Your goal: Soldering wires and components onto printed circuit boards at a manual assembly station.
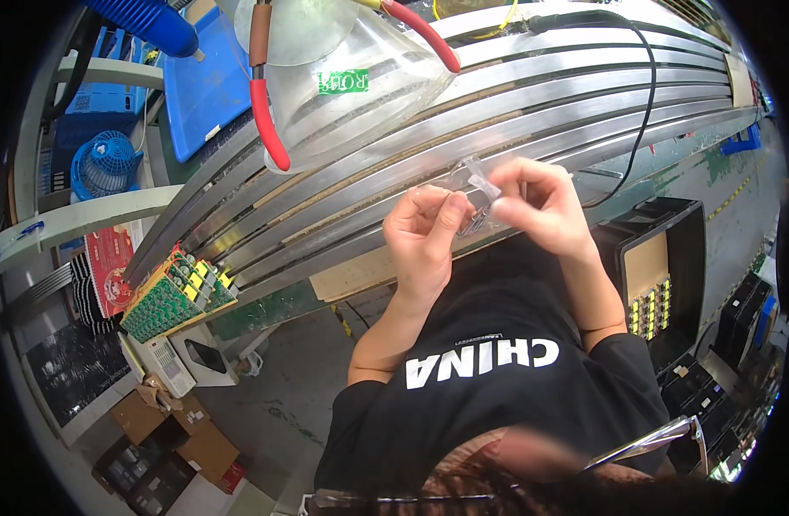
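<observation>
Near the front edge of the slatted metal bench, both my hands hold a small clear plastic bag (475, 191). My left hand (425, 232) is closed, its thumb and fingers pinching the bag's left side. Gathered between the fingertips of my right hand (545, 205) is a crumpled part of the bag. Thin dark, metallic-looking bits (474, 224) show between the hands at the lower part of the bag; their kind is too small to tell.
Metal rails (498, 129) run across the bench. A clear conical cover (351, 95) with red-handled pliers (270, 129) stands beyond my hands. Green circuit boards (175, 301) stack at left, near a blue tray (207, 95) and blue fan (107, 163). A black bin (657, 232) sits right; a black cable (652, 82) crosses the rails.
</observation>
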### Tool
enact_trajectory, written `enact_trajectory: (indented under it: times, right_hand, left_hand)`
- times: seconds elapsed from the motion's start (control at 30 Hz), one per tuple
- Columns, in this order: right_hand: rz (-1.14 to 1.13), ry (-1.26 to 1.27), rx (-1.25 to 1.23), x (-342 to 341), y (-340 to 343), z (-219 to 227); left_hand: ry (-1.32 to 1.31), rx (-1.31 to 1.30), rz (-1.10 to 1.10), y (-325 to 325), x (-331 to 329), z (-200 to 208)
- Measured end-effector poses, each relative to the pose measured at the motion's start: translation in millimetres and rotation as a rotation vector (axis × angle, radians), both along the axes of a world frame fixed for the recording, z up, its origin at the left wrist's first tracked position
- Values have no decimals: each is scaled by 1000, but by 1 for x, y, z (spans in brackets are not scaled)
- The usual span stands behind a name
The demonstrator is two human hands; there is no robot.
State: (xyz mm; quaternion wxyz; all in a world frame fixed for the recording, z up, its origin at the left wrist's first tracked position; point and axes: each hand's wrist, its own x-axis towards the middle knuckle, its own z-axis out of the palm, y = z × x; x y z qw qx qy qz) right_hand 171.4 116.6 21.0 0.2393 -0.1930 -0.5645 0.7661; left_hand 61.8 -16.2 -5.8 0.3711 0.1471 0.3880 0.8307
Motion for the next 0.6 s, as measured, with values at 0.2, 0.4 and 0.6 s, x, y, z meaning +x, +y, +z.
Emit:
enact_trajectory:
  times: [0.2, 0.4, 0.6]
  right_hand:
    - [34, -106, 351, 3, 5, 11]
    - [191, -153, 469, 9, 11, 18]
    - [188, -151, 592, 9, 9, 28]
  left_hand:
    - [102, -101, -1, -2, -4, 10]
    - [650, -193, -157, 1, -28, 22]
    - [721, -100, -293, 4, -36, 22]
